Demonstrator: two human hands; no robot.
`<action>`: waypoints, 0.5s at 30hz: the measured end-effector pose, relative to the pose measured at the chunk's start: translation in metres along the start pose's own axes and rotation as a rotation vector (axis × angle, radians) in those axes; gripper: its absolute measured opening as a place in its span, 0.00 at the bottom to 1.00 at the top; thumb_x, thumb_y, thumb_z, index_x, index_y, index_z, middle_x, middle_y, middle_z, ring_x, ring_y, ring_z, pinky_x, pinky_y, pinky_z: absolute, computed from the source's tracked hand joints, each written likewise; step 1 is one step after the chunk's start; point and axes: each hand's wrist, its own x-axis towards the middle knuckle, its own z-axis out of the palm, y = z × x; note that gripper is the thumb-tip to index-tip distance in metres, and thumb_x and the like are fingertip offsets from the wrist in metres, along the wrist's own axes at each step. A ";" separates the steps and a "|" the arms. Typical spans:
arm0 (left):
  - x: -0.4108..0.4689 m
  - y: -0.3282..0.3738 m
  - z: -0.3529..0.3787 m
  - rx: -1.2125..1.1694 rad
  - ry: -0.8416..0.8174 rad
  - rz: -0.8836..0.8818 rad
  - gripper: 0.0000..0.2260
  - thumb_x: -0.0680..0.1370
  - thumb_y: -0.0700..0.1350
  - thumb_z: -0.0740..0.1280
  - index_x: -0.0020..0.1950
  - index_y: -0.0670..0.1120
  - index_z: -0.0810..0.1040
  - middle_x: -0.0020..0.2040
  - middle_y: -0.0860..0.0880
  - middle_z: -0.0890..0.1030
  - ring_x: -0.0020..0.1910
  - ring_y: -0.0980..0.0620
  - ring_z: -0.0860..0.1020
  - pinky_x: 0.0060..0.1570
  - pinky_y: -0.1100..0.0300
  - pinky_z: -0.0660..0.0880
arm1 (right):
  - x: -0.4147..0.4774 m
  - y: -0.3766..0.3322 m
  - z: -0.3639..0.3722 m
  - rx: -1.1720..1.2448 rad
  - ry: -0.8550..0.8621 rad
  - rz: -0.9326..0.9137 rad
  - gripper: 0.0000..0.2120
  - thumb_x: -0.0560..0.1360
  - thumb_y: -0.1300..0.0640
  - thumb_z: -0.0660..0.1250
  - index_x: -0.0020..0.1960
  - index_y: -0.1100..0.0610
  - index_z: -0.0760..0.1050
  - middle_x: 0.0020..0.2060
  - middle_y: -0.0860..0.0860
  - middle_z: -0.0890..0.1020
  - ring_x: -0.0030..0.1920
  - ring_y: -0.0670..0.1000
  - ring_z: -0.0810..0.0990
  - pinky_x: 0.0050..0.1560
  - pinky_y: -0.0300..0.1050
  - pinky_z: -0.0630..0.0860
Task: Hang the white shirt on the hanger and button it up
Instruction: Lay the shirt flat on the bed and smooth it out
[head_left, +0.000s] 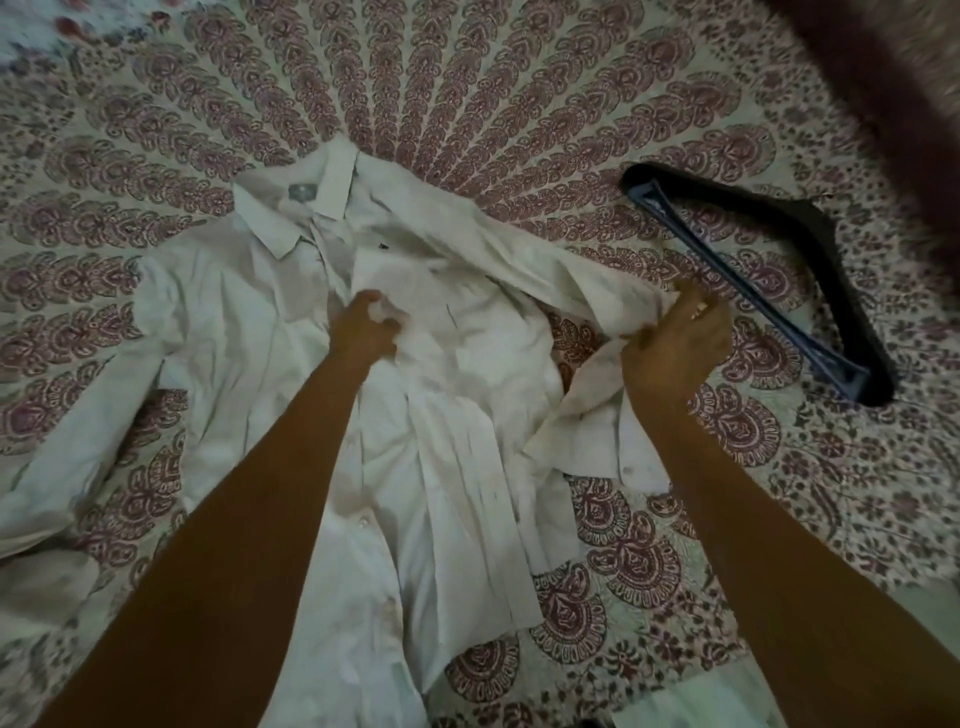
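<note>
The white shirt (249, 332) lies front-up and crumpled on a patterned bedspread, collar at the far end, its front hanging open. My left hand (363, 330) is closed on the shirt's front placket near the chest. My right hand (675, 343) pinches the right sleeve and lifts it off the bed. A dark hanger (748, 291) lies flat on the bedspread to the right of the shirt, just beyond my right hand, untouched.
The bedspread (519, 104) with a maroon paisley print covers the whole surface. A dark maroon blanket or cushion (893, 78) sits at the top right corner. A pale strip of the bed's edge (909, 613) shows at the lower right.
</note>
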 end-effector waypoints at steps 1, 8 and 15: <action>-0.008 -0.004 0.006 0.004 -0.057 -0.025 0.21 0.77 0.41 0.65 0.69 0.44 0.66 0.67 0.39 0.71 0.62 0.38 0.74 0.60 0.48 0.73 | -0.007 0.002 0.001 -0.022 -0.012 -0.017 0.26 0.67 0.66 0.64 0.64 0.60 0.66 0.65 0.64 0.68 0.66 0.63 0.67 0.65 0.57 0.63; -0.090 -0.030 0.061 0.049 0.134 -0.078 0.26 0.71 0.56 0.70 0.62 0.43 0.67 0.60 0.40 0.76 0.59 0.42 0.75 0.56 0.55 0.71 | -0.089 0.016 0.015 -0.066 -0.861 -0.045 0.29 0.71 0.38 0.64 0.60 0.59 0.66 0.54 0.56 0.77 0.54 0.58 0.78 0.50 0.48 0.71; -0.112 -0.058 0.104 0.434 -0.049 -0.128 0.32 0.67 0.59 0.73 0.62 0.41 0.67 0.60 0.42 0.75 0.58 0.41 0.76 0.52 0.49 0.73 | -0.132 0.034 0.021 -0.139 -0.956 -0.109 0.18 0.72 0.47 0.66 0.57 0.57 0.73 0.55 0.55 0.80 0.57 0.56 0.78 0.52 0.45 0.74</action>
